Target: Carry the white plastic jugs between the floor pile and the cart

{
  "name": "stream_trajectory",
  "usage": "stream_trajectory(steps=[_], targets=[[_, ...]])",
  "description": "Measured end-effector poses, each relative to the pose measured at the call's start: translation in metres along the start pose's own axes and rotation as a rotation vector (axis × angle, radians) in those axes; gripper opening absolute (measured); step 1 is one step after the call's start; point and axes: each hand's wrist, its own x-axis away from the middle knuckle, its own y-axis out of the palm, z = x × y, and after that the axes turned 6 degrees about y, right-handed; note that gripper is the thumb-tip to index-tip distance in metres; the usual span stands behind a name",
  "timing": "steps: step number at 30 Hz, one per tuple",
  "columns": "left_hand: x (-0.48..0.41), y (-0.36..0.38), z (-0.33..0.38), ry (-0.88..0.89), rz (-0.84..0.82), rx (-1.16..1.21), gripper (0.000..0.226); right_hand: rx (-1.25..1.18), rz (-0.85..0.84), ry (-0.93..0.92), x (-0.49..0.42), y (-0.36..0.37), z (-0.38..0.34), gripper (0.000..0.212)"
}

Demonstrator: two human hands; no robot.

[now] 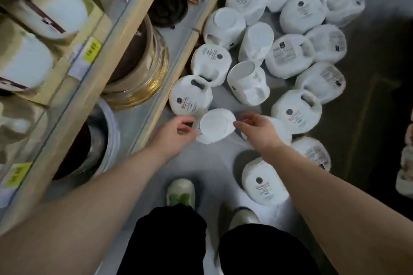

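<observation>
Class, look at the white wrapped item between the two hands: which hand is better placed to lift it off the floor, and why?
Probably the left hand: its curled fingers already touch the edge of the white wrapped item. The right hand only brings its fingertips to the far edge, fingers relaxed.

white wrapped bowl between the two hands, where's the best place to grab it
Probably by its opposite side rims, from above. The white wrapped bowl lies base-up on the floor, round and wide, with the left hand and right hand already flanking it.
</observation>
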Motion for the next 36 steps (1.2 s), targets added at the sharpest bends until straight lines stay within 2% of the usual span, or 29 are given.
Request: stream_trajectory(steps=[3,5,8,10,14,17,24,30,36], targets=[[-0.06,0.037,-0.061,-0.029,-0.024,-0.048,0.05,0.118,-0.052,-0.048,-0.079,0.027,0.043,0.056],[-0.094,0.058,-0.097,-0.03,-0.033,-0.05,0.061,0.113,-0.108,-0.077,-0.124,0.045,0.066,0.067],[-0.132,0.08,-0.137,0.005,-0.074,-0.117,0.095,0.162,-0.149,-0.161,-0.179,0.068,0.089,0.084],[-0.148,0.091,-0.155,0.015,-0.111,-0.089,0.108,0.218,-0.138,-0.186,-0.204,0.08,0.098,0.096],[-0.163,0.109,-0.171,0.06,-0.151,0.025,0.111,0.127,-0.146,-0.154,-0.224,0.086,0.105,0.116],[-0.161,0.114,-0.169,0.091,-0.104,0.102,0.111,0.021,-0.173,-0.141,-0.22,0.085,0.105,0.114],[-0.095,0.063,-0.095,0.068,-0.094,0.194,0.112,-0.117,-0.156,-0.125,-0.126,0.056,0.059,0.109],[0.015,-0.025,0.034,0.113,-0.053,0.232,0.099,-0.162,-0.151,-0.172,0.022,-0.003,-0.049,0.106],[0.113,-0.109,0.149,0.151,-0.056,0.269,0.099,-0.215,-0.116,-0.226,0.165,-0.053,-0.147,0.103]])
